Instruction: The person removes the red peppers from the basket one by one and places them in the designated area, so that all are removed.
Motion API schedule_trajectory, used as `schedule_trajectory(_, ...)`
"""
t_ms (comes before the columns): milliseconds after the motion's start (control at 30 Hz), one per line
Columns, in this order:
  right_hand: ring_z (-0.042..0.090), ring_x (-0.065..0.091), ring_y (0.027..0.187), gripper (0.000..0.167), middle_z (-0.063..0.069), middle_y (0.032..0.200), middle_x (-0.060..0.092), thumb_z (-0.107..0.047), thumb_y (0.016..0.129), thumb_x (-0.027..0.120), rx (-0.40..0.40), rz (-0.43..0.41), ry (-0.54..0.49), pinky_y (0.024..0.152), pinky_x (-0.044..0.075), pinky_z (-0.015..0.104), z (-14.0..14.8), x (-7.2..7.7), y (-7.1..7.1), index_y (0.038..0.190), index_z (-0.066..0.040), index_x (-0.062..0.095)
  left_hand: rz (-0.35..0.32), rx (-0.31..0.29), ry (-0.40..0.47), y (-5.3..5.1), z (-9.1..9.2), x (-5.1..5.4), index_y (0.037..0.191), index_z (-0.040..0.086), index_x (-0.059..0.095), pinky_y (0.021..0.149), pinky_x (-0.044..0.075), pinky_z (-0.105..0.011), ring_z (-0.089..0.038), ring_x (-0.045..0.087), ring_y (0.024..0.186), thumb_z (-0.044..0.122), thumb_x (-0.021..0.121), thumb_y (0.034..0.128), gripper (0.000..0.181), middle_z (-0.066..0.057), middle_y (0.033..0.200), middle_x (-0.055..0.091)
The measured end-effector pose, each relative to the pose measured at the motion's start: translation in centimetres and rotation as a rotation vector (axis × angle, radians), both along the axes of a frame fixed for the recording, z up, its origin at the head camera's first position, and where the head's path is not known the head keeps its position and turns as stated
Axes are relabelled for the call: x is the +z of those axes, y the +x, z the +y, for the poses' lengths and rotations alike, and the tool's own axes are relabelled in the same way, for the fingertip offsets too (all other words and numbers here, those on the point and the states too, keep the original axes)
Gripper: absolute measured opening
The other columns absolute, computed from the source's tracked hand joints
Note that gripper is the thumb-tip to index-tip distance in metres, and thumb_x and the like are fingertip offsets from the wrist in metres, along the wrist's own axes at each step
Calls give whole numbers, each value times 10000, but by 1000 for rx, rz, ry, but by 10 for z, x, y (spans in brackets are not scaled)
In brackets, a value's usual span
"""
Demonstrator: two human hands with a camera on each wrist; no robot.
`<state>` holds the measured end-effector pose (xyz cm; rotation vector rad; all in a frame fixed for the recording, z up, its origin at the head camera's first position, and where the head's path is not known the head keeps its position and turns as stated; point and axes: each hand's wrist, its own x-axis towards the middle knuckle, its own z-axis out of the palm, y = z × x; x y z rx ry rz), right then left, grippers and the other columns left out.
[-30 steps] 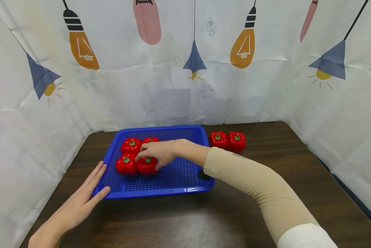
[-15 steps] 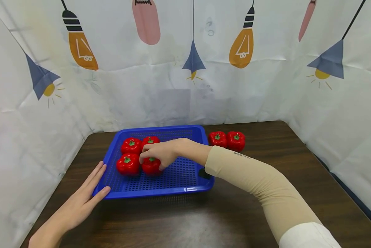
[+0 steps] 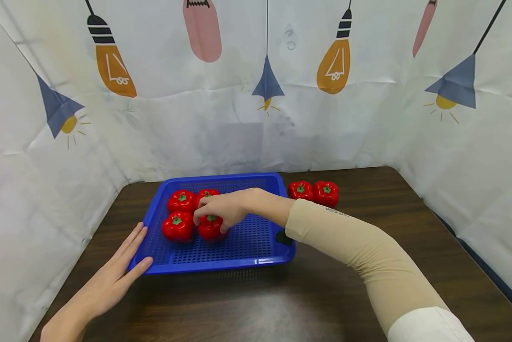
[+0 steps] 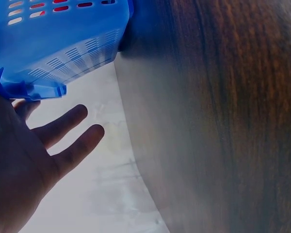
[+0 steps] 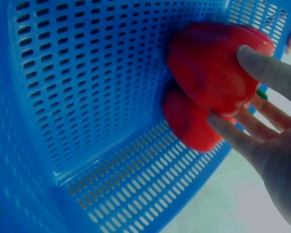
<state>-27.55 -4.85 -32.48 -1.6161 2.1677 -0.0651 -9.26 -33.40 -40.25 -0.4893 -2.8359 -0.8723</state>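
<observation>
A blue perforated basket (image 3: 256, 261) holds several red bell peppers. My right hand (image 3: 227, 209) curls over the front-right pepper (image 3: 210, 229), thumb on one side and fingers on the other, and hides part of the back-right pepper (image 3: 207, 193). The front-left pepper (image 3: 178, 227) and back-left pepper (image 3: 181, 201) stand to its left. In the right wrist view the thumb and fingertips touch the red pepper (image 5: 208, 68). My left hand (image 3: 110, 285), fingers straight, rests against the basket's left rim; the left wrist view shows this hand (image 4: 34, 155) beside the basket wall (image 4: 63, 39).
Two more red peppers, one (image 3: 301, 191) beside the other (image 3: 326, 194), stand on the dark wooden table (image 3: 256, 308) just right of the basket. A white patterned curtain (image 3: 221, 128) surrounds the table's back and sides.
My right hand has shifted slightly to the right, and the front-right pepper has moved right with it. The front-left pepper has also shifted slightly right. My left hand stays at the rim.
</observation>
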Motion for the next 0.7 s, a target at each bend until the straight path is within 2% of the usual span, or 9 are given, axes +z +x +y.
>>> schedule_trajectory(333,124,427,1281,543,2,1462,422,-55,936,734,13,18,-22,935,460,224,17,20,1,1418,-230,557,-10,9,-1,1,-1,0,1666,192,147,1052,19,-64,-5,20,1523,226,551,1073,719,-15,1722,44)
schedule_trajectory(367,129,427,1286,547,9,1476,415,-56,937,733,13,22,-25,936,460,227,20,23,1,1423,-229,554,-14,10,0,1,-1,1,1666,194,146,1054,18,-67,-45,28,1536,230,551,1073,719,-12,1723,42)
schedule_trajectory(467,135,408,1314,560,16,1506,391,-64,940,730,1,26,-30,943,463,231,30,29,2,1439,-239,543,-14,10,0,0,-1,1,1666,190,149,1054,19,-66,-58,32,1540,230,555,1071,721,-17,1722,46)
schedule_trajectory(567,146,404,1337,575,20,1525,380,-68,940,733,-7,26,-49,957,464,238,41,33,3,1451,-246,537,-11,6,2,0,0,1,1665,182,150,1051,22,-61,-34,26,1532,224,555,1072,720,-24,1722,48)
schedule_trajectory(700,169,414,1356,578,30,1531,383,-76,937,746,-14,25,-85,968,472,249,60,36,5,1452,-241,541,-6,5,4,1,0,0,1665,183,156,1042,28,-49,61,16,1492,217,558,1070,718,-19,1722,53)
